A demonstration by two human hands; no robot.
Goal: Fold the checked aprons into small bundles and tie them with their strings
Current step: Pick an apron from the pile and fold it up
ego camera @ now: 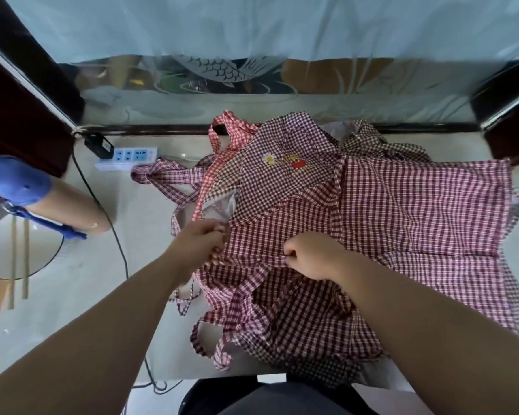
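Far left: a blue-capped tan cylinder [27, 190] lies on the pale table [72, 295], touching the rim of a round white dish [42, 250]. Two chopsticks [25, 265] lie across that dish, their ends overhanging its near rim. A black cable [102, 211] runs down the table past them. At the rear, a white power strip [129, 157] sits with a black adapter [98, 145] just beside it.

Centre: your left hand [198, 247] is curled, and its fingertips pinch the left edge of the maroon checked apron [417, 211]. Your right hand [312, 256] is also curled and pinches a fold of the same apron near its middle. The hands are near each other but apart, with a band of cloth between them.

The aprons lie in a loose, unfolded heap over the centre and right of the table. A red checked apron [231, 127] shows at the rear left of the heap. A dark small-check apron with a daisy motif [282, 163] lies partly over it. The maroon apron lies on top and spreads flat towards the right edge. Loose strings [219, 333] trail untied off the near left of the heap. I cannot tell how many aprons the heap holds.

Rear: a glass panel etched with a fish [216, 70] stands behind the table.
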